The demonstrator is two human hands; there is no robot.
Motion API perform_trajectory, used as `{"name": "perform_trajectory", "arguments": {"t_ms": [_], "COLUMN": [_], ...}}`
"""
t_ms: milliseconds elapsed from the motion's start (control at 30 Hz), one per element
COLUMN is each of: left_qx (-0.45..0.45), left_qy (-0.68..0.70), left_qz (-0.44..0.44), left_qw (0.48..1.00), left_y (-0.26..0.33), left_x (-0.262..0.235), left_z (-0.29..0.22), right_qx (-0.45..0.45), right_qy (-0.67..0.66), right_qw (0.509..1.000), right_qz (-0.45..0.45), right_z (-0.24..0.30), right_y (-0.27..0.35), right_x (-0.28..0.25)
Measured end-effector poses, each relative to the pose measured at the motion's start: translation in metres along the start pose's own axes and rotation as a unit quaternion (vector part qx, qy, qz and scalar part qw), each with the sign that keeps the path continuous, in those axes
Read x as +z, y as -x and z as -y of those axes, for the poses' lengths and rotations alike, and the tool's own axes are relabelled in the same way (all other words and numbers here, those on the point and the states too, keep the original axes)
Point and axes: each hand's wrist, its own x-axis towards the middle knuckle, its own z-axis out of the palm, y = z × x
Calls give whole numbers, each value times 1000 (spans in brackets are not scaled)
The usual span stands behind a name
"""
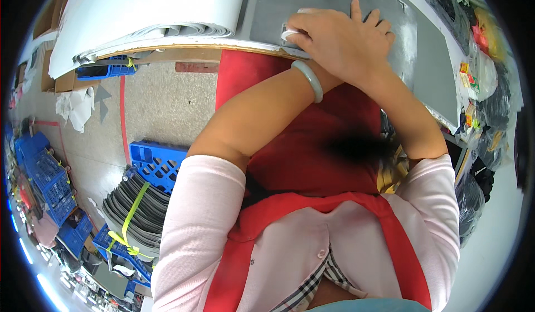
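My forearms cross over a grey sheet (pixel 267 11) on the table, the right one on top. My left hand (pixel 374 22), its arm wearing a pale bangle (pixel 309 81), lies flat on the sheet with its fingers spread. Its back is partly covered by my right hand (pixel 329 39). Thumb and fingers of the right hand are closed on a small white object (pixel 288 34) near the sheet's front edge. Most of that object is hidden in the grip, and its kind cannot be made out.
Folded white sheeting (pixel 161 5) overhangs the table at the left. Below it sit a blue crate (pixel 111 69) and crumpled white paper (pixel 77 108). A strapped stack of dark sheets (pixel 136 211) stands on the left floor beside blue crates (pixel 159 164). Plastic bags (pixel 485 78) line the right side.
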Motion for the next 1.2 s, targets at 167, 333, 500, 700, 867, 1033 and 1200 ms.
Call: {"name": "perform_trajectory", "arguments": {"t_ms": [167,333,500,700,867,1033,1200], "left_qx": [-145,-17,-24,-17,-16,150,63], "left_qy": [-455,2,-30,-32,76,203,144], "left_qz": [209,41,40,28,-81,-122,22], "left_qw": [853,999,998,999,994,960,987], "left_y": [36,-2,12,10,16,43,73], "left_x": [111,-14,-17,-15,-26,-59,-100], "left_z": [44,4,18,16,24,-41,-14], "right_qx": [17,261,309,303,234,215,97], "right_qy": [-210,-32,-139,-505,-528,-573,-714], "right_qw": [977,934,904,747,792,749,627], "right_qz": [20,-241,-263,-309,-198,-256,-296], "right_z": [-1,-191,-225,-231,-214,-257,-195], "right_y": [-12,71,72,81,62,79,57], "right_x": [-5,-63,-49,-64,-50,-48,-73]}}
